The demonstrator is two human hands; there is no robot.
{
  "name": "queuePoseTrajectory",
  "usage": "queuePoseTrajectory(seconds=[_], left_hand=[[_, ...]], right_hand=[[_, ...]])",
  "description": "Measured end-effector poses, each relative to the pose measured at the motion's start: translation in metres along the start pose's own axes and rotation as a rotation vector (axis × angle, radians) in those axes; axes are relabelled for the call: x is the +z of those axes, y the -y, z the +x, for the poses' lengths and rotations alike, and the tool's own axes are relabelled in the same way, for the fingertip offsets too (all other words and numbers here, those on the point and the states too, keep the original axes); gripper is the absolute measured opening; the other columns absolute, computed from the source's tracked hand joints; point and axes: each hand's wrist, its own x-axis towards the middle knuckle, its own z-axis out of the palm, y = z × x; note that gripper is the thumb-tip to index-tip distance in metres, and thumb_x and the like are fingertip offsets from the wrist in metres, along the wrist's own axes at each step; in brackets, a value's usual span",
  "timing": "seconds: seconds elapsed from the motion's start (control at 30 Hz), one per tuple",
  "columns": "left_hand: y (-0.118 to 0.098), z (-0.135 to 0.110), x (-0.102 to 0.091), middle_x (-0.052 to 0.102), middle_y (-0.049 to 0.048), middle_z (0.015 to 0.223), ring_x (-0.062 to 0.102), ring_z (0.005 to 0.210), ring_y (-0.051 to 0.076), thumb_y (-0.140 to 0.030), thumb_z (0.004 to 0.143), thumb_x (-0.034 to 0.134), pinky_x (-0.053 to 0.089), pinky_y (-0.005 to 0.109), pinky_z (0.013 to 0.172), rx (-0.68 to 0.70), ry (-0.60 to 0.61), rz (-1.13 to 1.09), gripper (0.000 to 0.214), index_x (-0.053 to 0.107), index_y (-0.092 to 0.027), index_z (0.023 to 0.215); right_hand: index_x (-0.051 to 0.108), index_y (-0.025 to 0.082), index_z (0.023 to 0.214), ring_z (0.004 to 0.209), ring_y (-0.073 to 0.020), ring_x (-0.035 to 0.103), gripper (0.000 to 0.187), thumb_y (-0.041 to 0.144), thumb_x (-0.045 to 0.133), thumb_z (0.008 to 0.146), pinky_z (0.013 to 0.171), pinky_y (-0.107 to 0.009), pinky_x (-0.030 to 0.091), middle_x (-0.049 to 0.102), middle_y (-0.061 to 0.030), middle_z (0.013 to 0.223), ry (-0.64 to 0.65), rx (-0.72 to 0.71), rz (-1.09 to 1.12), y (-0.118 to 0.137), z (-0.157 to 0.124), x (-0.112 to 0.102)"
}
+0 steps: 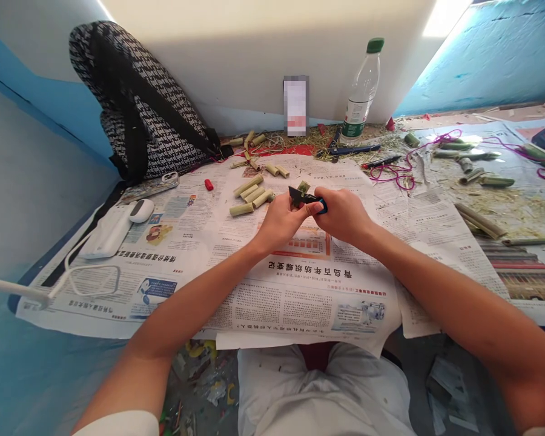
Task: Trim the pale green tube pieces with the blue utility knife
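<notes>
- Your left hand point(281, 221) is closed around a short piece of stalk point(304, 185), its fingers curled and its thumb reaching toward your right hand; the piece's upper end shows above your fingers.
- Your right hand point(345, 212) is closed in a fist around the handle of a knife point(305, 197), and the dark blade points left across the stalk piece; whether the edge is biting in, you cannot tell from here.
- Both hands meet over the newspaper point(254, 290), nearly touching each other.
- Just left of your left hand lies a group of cut stalks point(253, 192), side by side on the paper, with more pieces behind them.
- A red cap point(209, 184) lies farther left, near the backpack point(158, 115).
- Behind your hands, a phone point(296, 109) stands upright, and a clear bottle point(362, 91) with a green lid stands to its right among shavings.
- Purple string point(404, 180) lies loosely looped on your right.
</notes>
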Motion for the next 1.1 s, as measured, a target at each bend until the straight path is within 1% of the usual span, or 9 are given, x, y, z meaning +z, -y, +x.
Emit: queuePoseTrajectory(seconds=[0.13, 0.27, 0.5, 0.67, 0.8, 0.9, 0.97, 1.03, 1.1], left_hand=[[-0.001, -0.001, 0.0, 0.043, -0.002, 0.069, 0.034, 0.066, 0.011, -0.081, 0.072, 0.083, 0.025, 0.031, 0.059, 0.007, -0.015, 0.008, 0.069, 0.05, -0.02, 0.07], [-0.001, -0.001, 0.002, 0.038, -0.003, 0.066, 0.03, 0.063, 0.011, -0.086, 0.067, 0.082, 0.022, 0.032, 0.057, -0.004, -0.038, 0.005, 0.076, 0.043, -0.021, 0.067], [-0.001, -0.001, 0.003, 0.031, -0.0046, 0.064, 0.026, 0.062, 0.011, -0.085, 0.067, 0.082, 0.021, 0.032, 0.057, -0.005, -0.091, -0.041, 0.08, 0.034, -0.022, 0.065], [0.005, 0.002, 0.0, 0.04, -0.0041, 0.068, 0.033, 0.064, 0.01, -0.078, 0.068, 0.088, 0.026, 0.031, 0.058, 0.0, -0.074, -0.046, 0.072, 0.044, -0.021, 0.07], [0.007, 0.001, 0.0, 0.05, -0.0025, 0.072, 0.04, 0.068, 0.011, -0.075, 0.069, 0.089, 0.03, 0.029, 0.06, -0.019, -0.034, -0.024, 0.066, 0.055, -0.02, 0.078], [0.005, -0.002, 0.003, 0.056, -0.0002, 0.075, 0.047, 0.071, 0.013, -0.075, 0.07, 0.088, 0.035, 0.028, 0.062, -0.028, 0.017, -0.018, 0.064, 0.063, -0.018, 0.084], [0.004, -0.002, 0.005, 0.059, 0.001, 0.076, 0.051, 0.073, 0.014, -0.075, 0.071, 0.088, 0.038, 0.029, 0.063, -0.016, 0.047, -0.024, 0.062, 0.066, -0.018, 0.086], [0.004, -0.002, 0.005, 0.059, 0.001, 0.075, 0.052, 0.074, 0.015, -0.075, 0.072, 0.087, 0.038, 0.029, 0.064, -0.012, 0.042, -0.028, 0.061, 0.066, -0.018, 0.085], [0.004, -0.002, 0.005, 0.057, -0.0001, 0.073, 0.05, 0.072, 0.014, -0.075, 0.072, 0.087, 0.037, 0.03, 0.064, -0.02, 0.011, -0.028, 0.062, 0.064, -0.019, 0.082]], right_hand=[[0.068, 0.021, 0.094, 0.065, -0.0184, 0.044, 0.013, 0.029, 0.058, 0.092, 0.063, -0.034, 0.019, 0.063, -0.0073, 0.075, -0.009, 0.001, 0.016, 0.0, 0.0, 0.001], [0.067, 0.02, 0.094, 0.066, -0.0195, 0.044, 0.013, 0.029, 0.057, 0.093, 0.064, -0.035, 0.019, 0.064, -0.008, 0.075, -0.012, 0.009, 0.033, 0.001, -0.001, 0.001], [0.064, 0.021, 0.092, 0.065, -0.0191, 0.044, 0.014, 0.029, 0.055, 0.099, 0.064, -0.035, 0.02, 0.063, -0.0084, 0.075, -0.029, 0.097, 0.155, 0.011, -0.005, -0.002], [0.056, 0.021, 0.078, 0.063, -0.0155, 0.039, 0.017, 0.024, 0.057, 0.094, 0.063, -0.033, 0.023, 0.059, -0.0047, 0.07, 0.004, 0.025, 0.265, 0.01, -0.002, -0.005], [0.053, 0.02, 0.07, 0.065, -0.0135, 0.04, 0.018, 0.018, 0.06, 0.086, 0.064, -0.033, 0.028, 0.056, -0.0009, 0.067, 0.168, -0.073, 0.378, 0.002, 0.002, -0.013], [0.053, 0.02, 0.07, 0.065, -0.0131, 0.04, 0.014, 0.015, 0.06, 0.081, 0.064, -0.032, 0.029, 0.053, 0.0014, 0.065, 0.318, -0.121, 0.454, -0.006, 0.004, -0.018], [0.054, 0.02, 0.071, 0.066, -0.0133, 0.041, 0.012, 0.016, 0.061, 0.08, 0.064, -0.031, 0.03, 0.054, 0.0015, 0.066, 0.372, -0.138, 0.467, -0.008, 0.004, -0.02], [0.054, 0.02, 0.071, 0.065, -0.0136, 0.041, 0.013, 0.016, 0.062, 0.082, 0.064, -0.031, 0.03, 0.055, 0.0007, 0.066, 0.346, -0.133, 0.437, -0.008, 0.003, -0.02], [0.055, 0.02, 0.071, 0.064, -0.0142, 0.042, 0.015, 0.018, 0.061, 0.084, 0.063, -0.032, 0.028, 0.057, -0.0009, 0.067, 0.251, -0.099, 0.367, -0.004, 0.002, -0.017]])
